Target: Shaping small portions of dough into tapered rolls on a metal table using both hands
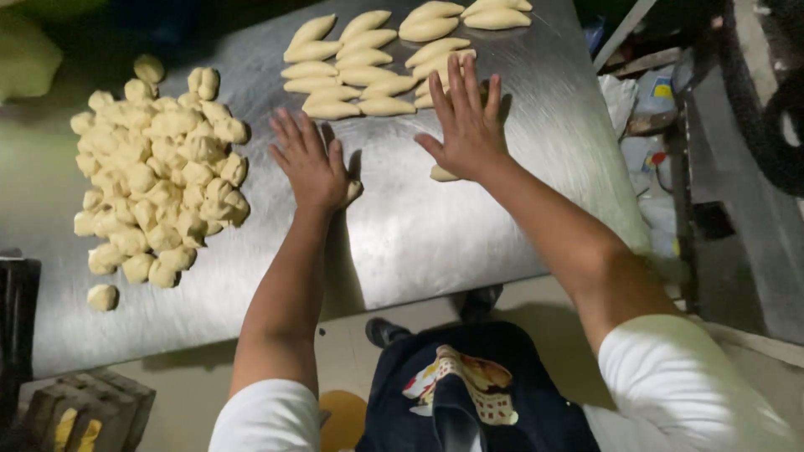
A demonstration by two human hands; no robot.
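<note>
My left hand (308, 161) lies flat, fingers spread, on the steel table (402, 234), with a small piece of dough (354, 192) peeking out under its palm edge. My right hand (467, 124) also presses flat with fingers apart on another dough piece (441, 175), whose end shows below the palm. Beyond both hands lie rows of shaped, pointed dough ovals (360, 71). To the left sits a big pile of rough dough lumps (155, 180).
A single dough lump (102, 296) lies near the table's front left edge. A dark crate (17, 318) stands at the left. Shelving with plastic bags (653, 125) runs along the right. My dark apron (469, 393) and shoes are below the table edge.
</note>
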